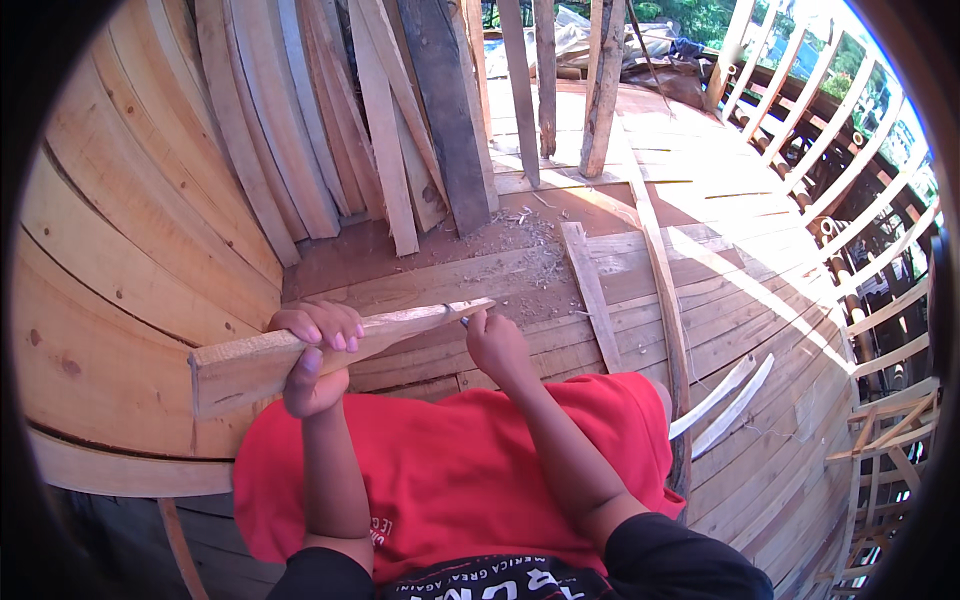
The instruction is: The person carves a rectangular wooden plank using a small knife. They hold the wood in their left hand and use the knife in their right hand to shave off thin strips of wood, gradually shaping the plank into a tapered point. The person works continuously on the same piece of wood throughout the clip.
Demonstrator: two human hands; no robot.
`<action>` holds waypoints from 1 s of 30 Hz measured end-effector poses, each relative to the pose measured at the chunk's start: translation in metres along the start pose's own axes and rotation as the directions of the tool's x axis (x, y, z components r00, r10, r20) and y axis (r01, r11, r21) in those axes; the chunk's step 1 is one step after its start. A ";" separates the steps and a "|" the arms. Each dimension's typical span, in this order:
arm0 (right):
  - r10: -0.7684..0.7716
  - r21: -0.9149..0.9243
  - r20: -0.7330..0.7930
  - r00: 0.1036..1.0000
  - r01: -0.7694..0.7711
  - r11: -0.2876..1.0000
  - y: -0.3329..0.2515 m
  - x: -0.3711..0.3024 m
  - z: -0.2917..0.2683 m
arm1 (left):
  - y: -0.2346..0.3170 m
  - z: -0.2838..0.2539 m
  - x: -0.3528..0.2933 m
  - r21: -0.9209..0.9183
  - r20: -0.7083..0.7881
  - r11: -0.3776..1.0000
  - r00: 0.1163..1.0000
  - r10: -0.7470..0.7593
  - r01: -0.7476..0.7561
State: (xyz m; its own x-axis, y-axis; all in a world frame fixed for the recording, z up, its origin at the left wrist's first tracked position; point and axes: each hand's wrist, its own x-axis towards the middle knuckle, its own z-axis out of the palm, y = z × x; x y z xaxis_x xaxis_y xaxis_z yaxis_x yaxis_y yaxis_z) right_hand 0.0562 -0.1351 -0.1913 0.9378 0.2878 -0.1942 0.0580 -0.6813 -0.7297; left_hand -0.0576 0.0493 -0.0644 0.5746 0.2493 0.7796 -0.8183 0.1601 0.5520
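Observation:
A pale wooden piece [390,330], broad and square-cut at its left end and tapering to a narrow tip at the right, lies across in front of me above my lap. My left hand [318,350] is closed around its broad part, fingers over the top edge and thumb on the near face. By the narrow tip, my right hand [497,345] is closed in a pinch. A small dark tip pokes out from its fingers; the rest is hidden, so its kind cannot be made out. A dark mark or band crosses the wood just left of the tip.
Curved plank walling [130,270] rises close on my left. Several boards [385,130] lean upright ahead, with wood shavings [530,250] on the planked floor below. A long batten [655,260] runs at my right, near two pale curved strips [735,400]. Open ribs [850,180] line the far right.

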 end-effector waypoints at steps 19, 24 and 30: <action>-0.001 -0.002 -0.059 0.998 0.001 1.000 0.006 -0.003 0.005 | 0.007 0.007 0.004 -0.026 0.117 0.998 0.991 -0.059 0.063; 0.042 0.016 -0.137 0.990 -0.040 0.999 0.046 0.017 0.017 | 0.002 0.022 0.006 -0.055 0.121 0.995 0.990 -0.076 0.083; -0.042 -0.034 -0.035 0.999 0.041 0.999 0.001 0.004 0.003 | 0.004 0.000 0.006 -0.009 0.061 0.999 0.998 -0.035 0.036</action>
State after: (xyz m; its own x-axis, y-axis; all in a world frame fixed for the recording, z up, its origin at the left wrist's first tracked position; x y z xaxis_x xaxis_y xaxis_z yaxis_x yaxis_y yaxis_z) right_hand 0.0589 -0.1332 -0.1949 0.9458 0.2928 -0.1403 0.1080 -0.6912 -0.7146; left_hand -0.0579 0.0511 -0.0575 0.6029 0.1849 0.7761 -0.7972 0.1780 0.5769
